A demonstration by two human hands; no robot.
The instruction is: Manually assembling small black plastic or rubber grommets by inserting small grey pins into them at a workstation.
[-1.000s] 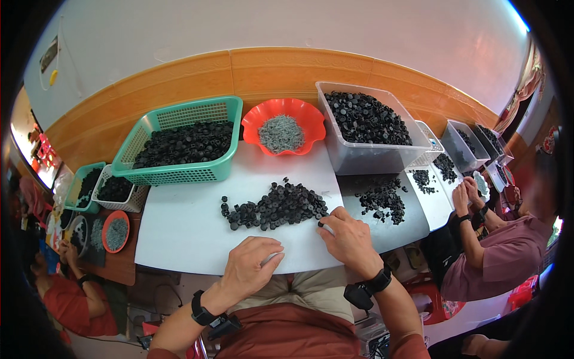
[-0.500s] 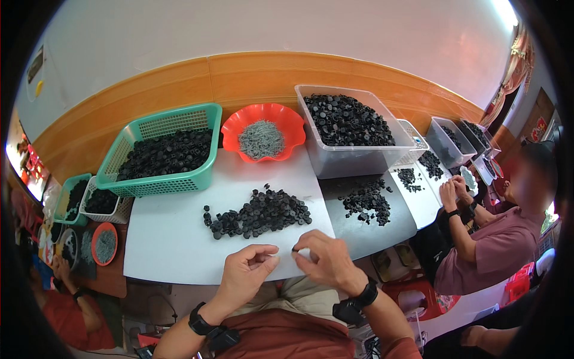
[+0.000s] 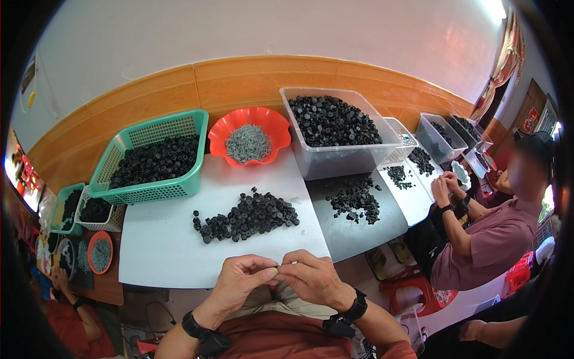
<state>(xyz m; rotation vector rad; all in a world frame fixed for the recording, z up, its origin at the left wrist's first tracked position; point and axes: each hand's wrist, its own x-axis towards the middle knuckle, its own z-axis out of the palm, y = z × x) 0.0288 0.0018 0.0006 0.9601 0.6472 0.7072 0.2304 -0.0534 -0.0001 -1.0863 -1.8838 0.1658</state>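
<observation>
My left hand (image 3: 244, 281) and my right hand (image 3: 315, 279) meet fingertip to fingertip over the near edge of the white board (image 3: 161, 257). Both are closed in a pinch. A tiny dark part shows between the fingertips, mostly covered by them; whatever else the left fingers hold is hidden. Beyond my hands, a loose heap of small round black plastic parts (image 3: 251, 216) lies on the board. Behind the heap stands a red wavy-rimmed bowl (image 3: 216, 128) with many small grey metal pieces (image 3: 247, 143), apparently screws.
A green basket (image 3: 149, 192) and a clear bin (image 3: 341, 163) hold more black parts. Smaller black pieces (image 3: 357, 202) lie on a dark board (image 3: 382, 233). One co-worker (image 3: 484, 239) sits at the right, another (image 3: 84, 317) at the lower left. A red stool (image 3: 412, 293) stands right.
My hands were apart, with a small black part in the right fingertips. Now they have come together. The view has shifted slightly.
</observation>
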